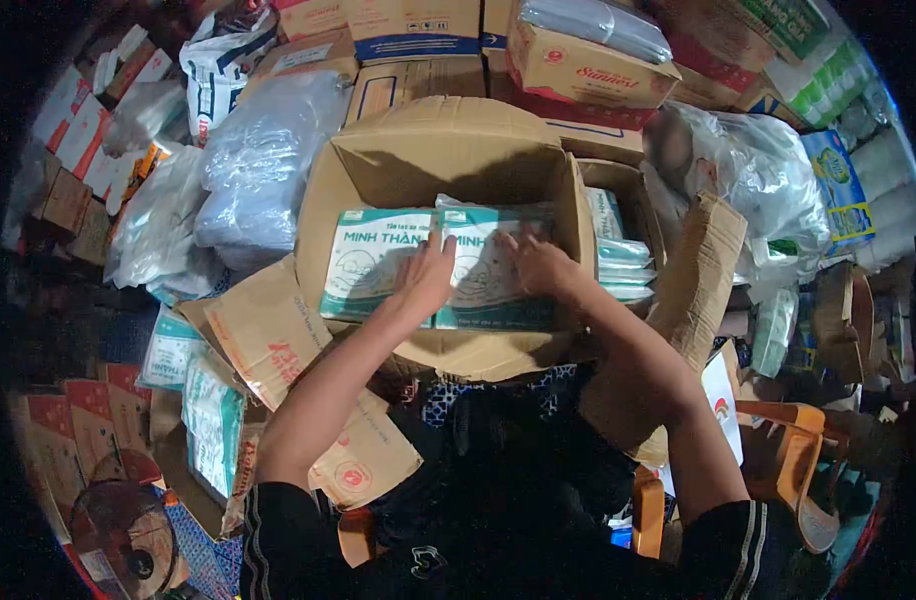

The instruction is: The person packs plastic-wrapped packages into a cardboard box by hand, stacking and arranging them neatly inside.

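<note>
An open cardboard box stands before me with green-and-white plastic packs lying flat in it. My left hand rests with fingers stretched out where the left pack meets the right pack. On the upper right part of the right pack lies my right hand, its fingers spread and pressing down. Both packs carry the print "MINH THÀN...", partly covered by my hands. Neither hand is wrapped around anything. What lies beneath the top packs is hidden.
Similar packs are stacked in a smaller box at the right. More packs sit in a box at lower left. Clear plastic bags lie left of the main box; several cartons stand behind. An orange chair is at lower right.
</note>
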Demonstrator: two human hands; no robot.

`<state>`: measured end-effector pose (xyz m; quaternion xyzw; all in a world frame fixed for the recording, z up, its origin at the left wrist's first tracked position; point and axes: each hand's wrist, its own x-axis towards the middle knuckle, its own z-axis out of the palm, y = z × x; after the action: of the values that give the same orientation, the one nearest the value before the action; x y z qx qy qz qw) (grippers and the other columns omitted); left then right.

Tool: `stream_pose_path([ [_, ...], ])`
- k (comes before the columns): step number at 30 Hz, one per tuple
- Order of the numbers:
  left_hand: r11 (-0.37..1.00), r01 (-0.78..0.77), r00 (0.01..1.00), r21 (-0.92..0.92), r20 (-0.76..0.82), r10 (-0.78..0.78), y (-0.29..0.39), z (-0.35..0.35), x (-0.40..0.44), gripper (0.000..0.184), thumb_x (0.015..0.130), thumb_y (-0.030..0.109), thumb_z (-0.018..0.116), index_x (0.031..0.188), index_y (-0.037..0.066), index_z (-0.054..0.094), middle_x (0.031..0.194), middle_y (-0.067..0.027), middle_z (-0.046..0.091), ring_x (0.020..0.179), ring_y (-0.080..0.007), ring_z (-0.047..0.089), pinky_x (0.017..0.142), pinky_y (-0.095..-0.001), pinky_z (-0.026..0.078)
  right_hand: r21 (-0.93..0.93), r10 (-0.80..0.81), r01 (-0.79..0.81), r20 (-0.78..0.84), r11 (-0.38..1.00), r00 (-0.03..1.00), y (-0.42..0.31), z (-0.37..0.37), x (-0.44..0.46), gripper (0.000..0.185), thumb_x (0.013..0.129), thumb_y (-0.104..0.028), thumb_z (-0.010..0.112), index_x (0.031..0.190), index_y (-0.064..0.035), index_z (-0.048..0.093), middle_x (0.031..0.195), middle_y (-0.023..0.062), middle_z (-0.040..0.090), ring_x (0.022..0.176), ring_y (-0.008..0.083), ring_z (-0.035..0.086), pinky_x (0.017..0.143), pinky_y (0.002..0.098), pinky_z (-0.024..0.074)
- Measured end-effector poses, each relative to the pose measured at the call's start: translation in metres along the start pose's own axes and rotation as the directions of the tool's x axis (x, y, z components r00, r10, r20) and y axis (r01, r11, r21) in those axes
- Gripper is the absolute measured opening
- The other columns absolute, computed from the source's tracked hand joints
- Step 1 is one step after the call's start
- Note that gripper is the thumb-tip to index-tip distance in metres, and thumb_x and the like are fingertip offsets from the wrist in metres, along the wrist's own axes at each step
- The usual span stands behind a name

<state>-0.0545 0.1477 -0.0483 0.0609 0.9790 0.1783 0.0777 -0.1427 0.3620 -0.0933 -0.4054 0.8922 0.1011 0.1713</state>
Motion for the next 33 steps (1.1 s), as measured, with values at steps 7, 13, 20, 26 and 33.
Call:
stream_pose_path([
  [7, 0.994, -0.096, 0.982, 0.044, 0.17, 0.087, -0.011, 0.015, -0.006, 0.073, 0.073, 0.016, 0.067, 0.139, 0.005, 0.037, 0.143, -0.0249, 0.03, 0.131, -0.0397, 0.033, 0.107, -0.0484, 0.033, 0.246, -0.036, -0.022, 0.228, 0.969, 0.973, -0.005, -0.038, -0.009, 0.107, 0.075, -0.031, 0.069, 0.147, -0.0025, -0.005, 0.126, 0.0368, 0.042, 0.11, 0.0389, 0.057, 0.093, 0.0443, 0.0465],
  [13, 0.979, -0.072, 0.973, 0.189, 0.227, 0.028, -0.006, 0.01, -0.009, 0.088, 0.07, 0.029, 0.074, 0.145, 0.017, 0.03, 0.149, -0.0223, 0.02, 0.132, -0.0427, 0.031, 0.106, -0.059, 0.027, 0.114, -0.065, 0.068, -0.028, 0.991, 0.998, -0.01, -0.017, -0.001, 0.11, 0.074, -0.025, 0.072, 0.146, -0.0018, -0.007, 0.129, 0.0417, 0.037, 0.1, 0.0424, 0.061, 0.083, 0.0444, 0.0516],
  [20, 0.969, -0.077, 0.941, 0.233, 0.338, -0.006, -0.007, 0.0, -0.008, 0.114, 0.055, 0.048, 0.084, 0.148, 0.034, 0.019, 0.154, -0.0181, 0.007, 0.138, -0.0449, 0.02, 0.106, -0.0639, 0.023, 0.328, -0.068, 0.027, 0.114, 0.944, 0.991, 0.0, -0.018, -0.002, 0.116, 0.071, -0.026, 0.074, 0.148, -0.0098, -0.011, 0.123, 0.0315, 0.052, 0.108, 0.0385, 0.058, 0.089, 0.0438, 0.0482],
  [26, 0.974, -0.081, 0.966, 0.213, 0.259, 0.023, -0.005, 0.002, -0.011, 0.12, 0.049, 0.044, 0.088, 0.148, 0.034, 0.02, 0.154, -0.0184, 0.011, 0.138, -0.0445, 0.019, 0.106, -0.063, 0.024, 0.271, -0.12, 0.078, 0.142, 0.959, 0.983, -0.003, -0.03, -0.025, 0.137, 0.051, -0.05, 0.086, 0.149, -0.0068, 0.0, 0.118, 0.0322, 0.055, 0.108, 0.0408, 0.057, 0.09, 0.0441, 0.0468],
  [33, 0.955, -0.153, 0.947, 0.254, 0.314, 0.068, 0.001, -0.007, -0.008, 0.119, 0.049, 0.042, 0.088, 0.147, 0.032, 0.021, 0.154, -0.0159, 0.015, 0.136, -0.0437, 0.026, 0.105, -0.0616, 0.028, -0.208, -0.107, 0.058, -0.236, 0.976, 0.966, -0.023, 0.02, -0.024, 0.078, 0.078, -0.034, 0.059, 0.14, -0.0004, 0.027, 0.112, 0.0209, 0.057, 0.102, 0.0341, 0.058, 0.088, 0.0393, 0.0473],
])
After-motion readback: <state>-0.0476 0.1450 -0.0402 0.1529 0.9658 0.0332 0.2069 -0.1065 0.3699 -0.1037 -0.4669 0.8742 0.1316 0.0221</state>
